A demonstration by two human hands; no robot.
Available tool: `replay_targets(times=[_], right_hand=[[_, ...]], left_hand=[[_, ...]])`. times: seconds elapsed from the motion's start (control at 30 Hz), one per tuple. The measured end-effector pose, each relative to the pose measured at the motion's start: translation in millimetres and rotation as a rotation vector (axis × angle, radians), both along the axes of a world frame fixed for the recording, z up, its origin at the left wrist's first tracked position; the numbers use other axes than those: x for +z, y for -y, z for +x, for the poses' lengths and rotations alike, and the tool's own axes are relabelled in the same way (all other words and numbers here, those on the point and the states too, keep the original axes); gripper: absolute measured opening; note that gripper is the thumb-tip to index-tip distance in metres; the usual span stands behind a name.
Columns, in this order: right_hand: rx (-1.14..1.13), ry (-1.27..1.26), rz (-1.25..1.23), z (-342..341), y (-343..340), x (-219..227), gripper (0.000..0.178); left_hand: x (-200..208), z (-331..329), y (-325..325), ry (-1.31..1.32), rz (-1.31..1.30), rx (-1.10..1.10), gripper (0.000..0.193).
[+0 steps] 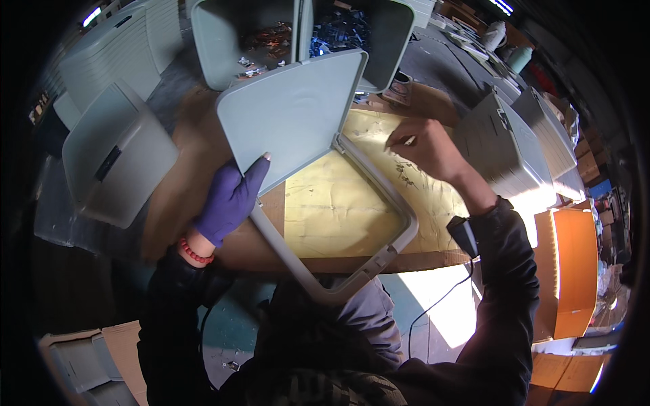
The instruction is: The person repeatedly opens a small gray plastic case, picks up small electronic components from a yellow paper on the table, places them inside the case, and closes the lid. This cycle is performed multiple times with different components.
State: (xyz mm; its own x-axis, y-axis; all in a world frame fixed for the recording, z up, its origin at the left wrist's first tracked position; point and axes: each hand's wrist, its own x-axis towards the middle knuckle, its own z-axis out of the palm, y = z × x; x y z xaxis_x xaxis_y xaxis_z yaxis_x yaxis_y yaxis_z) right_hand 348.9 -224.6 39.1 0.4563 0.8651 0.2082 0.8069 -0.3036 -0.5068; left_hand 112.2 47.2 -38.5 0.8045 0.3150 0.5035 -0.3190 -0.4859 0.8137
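My left hand (233,199), in a purple glove with a bare thumb tip, grips the lower left corner of a grey plastic lid (291,115). The lid stands tilted up from a grey rectangular frame (271,241), joined to it near the right corner. The frame's near corner reaches over the table edge toward my lap. My bare right hand (426,149) is held to the right of the frame with fingers curled together; whatever they pinch is too small to make out. Below it, several small dark parts (406,172) lie on a yellow sheet (332,210).
Two grey bins (399,40) at the back hold small metal-looking parts, coppery left and dark bluish right. Stacked grey lids (128,44) and a grey bin-like part (125,155) stand at left. More grey plastic parts (504,142) and an orange-brown carton (575,271) are at right.
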Motion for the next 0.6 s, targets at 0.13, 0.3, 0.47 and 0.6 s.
replay_targets(times=[0.13,0.3,0.47,0.6], right_hand=[[0.066,0.095,0.184,-17.2,-45.3,-18.0,0.01],[-0.102,-0.253,0.18,-25.1,-69.4,-32.4,0.01],[-0.147,-0.23,0.308,-22.7,-72.7,-47.3,0.011],[-0.129,-0.182,0.337,-15.2,-70.9,-56.5,0.012]], left_hand=[[1.9,-0.8,-0.7,-0.007,-0.03,-0.041,0.023],[6.7,-2.2,-1.0,-0.019,0.164,0.044,0.023],[10.9,-3.2,0.5,-0.026,0.261,0.079,0.025],[12.9,-5.6,0.2,-0.099,0.239,0.07,0.029]])
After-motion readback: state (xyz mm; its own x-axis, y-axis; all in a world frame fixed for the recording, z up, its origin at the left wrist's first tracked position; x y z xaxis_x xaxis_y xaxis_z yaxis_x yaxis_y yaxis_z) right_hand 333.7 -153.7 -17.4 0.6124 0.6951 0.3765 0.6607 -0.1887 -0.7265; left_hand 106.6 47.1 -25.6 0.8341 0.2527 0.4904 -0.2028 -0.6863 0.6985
